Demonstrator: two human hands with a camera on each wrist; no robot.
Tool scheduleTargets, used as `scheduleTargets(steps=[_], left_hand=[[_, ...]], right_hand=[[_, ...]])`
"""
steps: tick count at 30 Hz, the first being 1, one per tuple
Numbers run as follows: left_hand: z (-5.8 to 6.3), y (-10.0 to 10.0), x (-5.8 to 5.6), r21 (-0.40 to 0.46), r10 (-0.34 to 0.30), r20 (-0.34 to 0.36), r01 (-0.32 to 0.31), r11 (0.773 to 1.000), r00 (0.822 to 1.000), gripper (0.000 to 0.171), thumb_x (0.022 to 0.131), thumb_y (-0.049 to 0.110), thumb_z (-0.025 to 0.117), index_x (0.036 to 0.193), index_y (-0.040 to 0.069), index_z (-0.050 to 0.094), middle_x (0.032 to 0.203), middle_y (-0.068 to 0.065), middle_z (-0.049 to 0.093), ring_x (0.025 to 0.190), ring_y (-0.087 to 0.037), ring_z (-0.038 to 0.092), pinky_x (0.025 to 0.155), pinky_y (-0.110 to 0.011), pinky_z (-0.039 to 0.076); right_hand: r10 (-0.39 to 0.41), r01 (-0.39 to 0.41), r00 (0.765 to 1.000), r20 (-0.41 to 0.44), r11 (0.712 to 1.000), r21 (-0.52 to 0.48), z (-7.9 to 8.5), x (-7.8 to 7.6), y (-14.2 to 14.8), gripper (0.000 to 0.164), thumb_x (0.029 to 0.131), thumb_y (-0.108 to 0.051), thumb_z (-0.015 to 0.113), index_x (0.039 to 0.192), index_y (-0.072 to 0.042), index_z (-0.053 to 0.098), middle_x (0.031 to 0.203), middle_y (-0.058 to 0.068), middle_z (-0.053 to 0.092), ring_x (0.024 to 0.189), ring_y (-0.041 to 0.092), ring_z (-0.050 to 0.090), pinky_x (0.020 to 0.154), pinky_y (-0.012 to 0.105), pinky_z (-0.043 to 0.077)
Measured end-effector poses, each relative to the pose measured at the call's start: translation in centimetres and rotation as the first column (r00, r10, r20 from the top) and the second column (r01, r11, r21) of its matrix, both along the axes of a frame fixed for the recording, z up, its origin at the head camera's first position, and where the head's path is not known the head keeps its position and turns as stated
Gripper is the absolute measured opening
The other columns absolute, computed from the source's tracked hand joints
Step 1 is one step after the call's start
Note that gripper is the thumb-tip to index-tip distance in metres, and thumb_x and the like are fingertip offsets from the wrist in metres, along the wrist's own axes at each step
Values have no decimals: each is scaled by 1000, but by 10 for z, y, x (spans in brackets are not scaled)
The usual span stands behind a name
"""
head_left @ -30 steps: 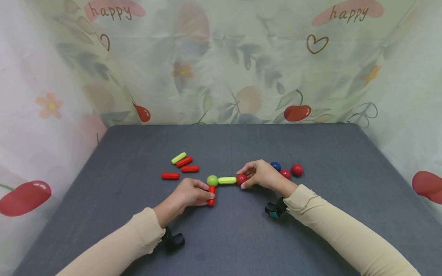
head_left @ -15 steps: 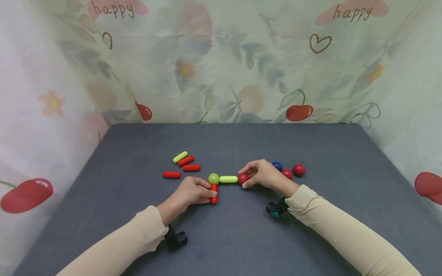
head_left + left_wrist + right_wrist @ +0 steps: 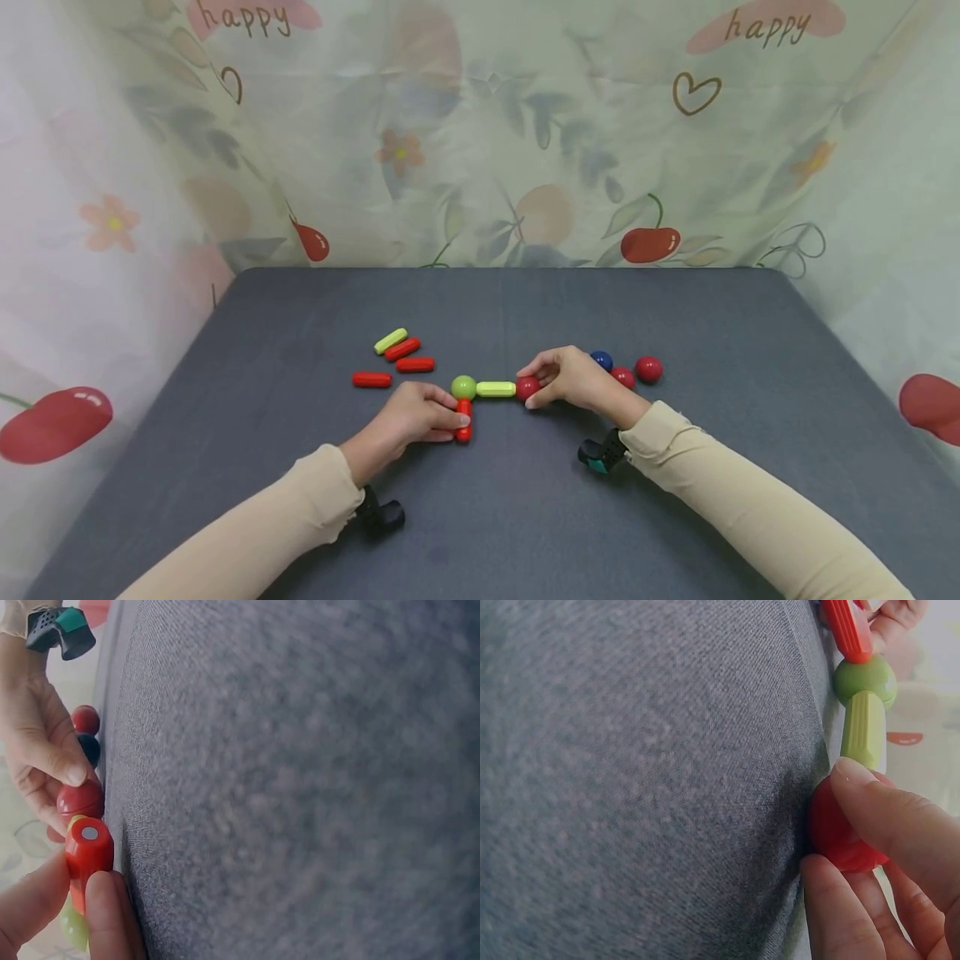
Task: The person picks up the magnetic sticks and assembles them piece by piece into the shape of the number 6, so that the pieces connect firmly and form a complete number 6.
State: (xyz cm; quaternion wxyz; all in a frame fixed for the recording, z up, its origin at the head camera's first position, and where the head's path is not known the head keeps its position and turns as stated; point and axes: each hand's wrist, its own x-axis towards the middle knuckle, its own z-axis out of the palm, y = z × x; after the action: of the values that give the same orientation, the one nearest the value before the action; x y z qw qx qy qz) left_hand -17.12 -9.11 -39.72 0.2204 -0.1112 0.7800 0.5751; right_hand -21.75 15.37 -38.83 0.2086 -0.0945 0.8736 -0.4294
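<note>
My left hand (image 3: 417,413) pinches a red rod (image 3: 464,421) between thumb and fingers. The far end of that rod meets a green ball (image 3: 463,387). From the ball a yellow-green rod (image 3: 496,389) runs right to a red ball (image 3: 527,388), which my right hand (image 3: 573,382) holds between thumb and fingertips. Together the pieces form an L shape low over the table. In the left wrist view, the red rod's near end shows a round silvery disc (image 3: 90,833). The right wrist view has the thumb (image 3: 885,806) across the red ball's side.
Behind my left hand lie several loose rods: a yellow-green one (image 3: 391,341) and red ones, such as the leftmost red rod (image 3: 372,380). Beyond my right wrist are a blue ball (image 3: 601,360) and two red balls, one farther right (image 3: 648,369). A patterned curtain (image 3: 495,167) borders the dark table (image 3: 510,517).
Both hands keep their grips, and the joined rods and balls hold the same L shape. The head view has shifted slightly; otherwise little differs.
</note>
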Motion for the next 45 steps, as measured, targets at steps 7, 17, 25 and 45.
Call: scheduleTargets(steps=[7, 17, 25, 45], left_hand=[[0, -1, -3, -18, -5, 10, 5, 1000, 1000, 24, 76, 2, 80, 96, 1, 67, 89, -9, 68, 70, -12, 67, 69, -31, 58], [-2, -3, -5, -30, -24, 15, 24, 999, 1000, 25, 76, 2, 80, 95, 2, 66, 88, -9, 68, 71, -12, 67, 68, -30, 58], [-3, -6, -5, -74, -65, 14, 66, 995, 998, 26, 76, 10, 82, 96, 6, 67, 85, -5, 71, 70, -11, 66, 63, -30, 57], [-1, -7, -6, -116, -95, 9, 96, 989, 995, 26, 76, 15, 83, 95, 8, 66, 77, -5, 70, 67, -14, 64, 57, -27, 53]], right_hand=[[-2, 2, 1000, 17, 1000, -13, 1, 0, -1, 37, 74, -9, 84, 109, -7, 71, 108, 9, 71, 96, 18, 65, 86, 32, 55], [3, -3, 1000, 8, 1000, -3, -1, -1, 1, 38, 74, -9, 84, 110, -7, 71, 109, 9, 71, 97, 19, 65, 87, 34, 54], [-1, 1, 1000, 10, 1000, -6, 0, -1, 0, 38, 74, -8, 84, 110, -7, 71, 108, 9, 71, 96, 18, 65, 86, 33, 54], [-1, 1, 1000, 8, 999, 39, 4, 0, -5, 37, 75, -6, 82, 109, -8, 69, 108, 8, 69, 97, 20, 63, 84, 33, 55]])
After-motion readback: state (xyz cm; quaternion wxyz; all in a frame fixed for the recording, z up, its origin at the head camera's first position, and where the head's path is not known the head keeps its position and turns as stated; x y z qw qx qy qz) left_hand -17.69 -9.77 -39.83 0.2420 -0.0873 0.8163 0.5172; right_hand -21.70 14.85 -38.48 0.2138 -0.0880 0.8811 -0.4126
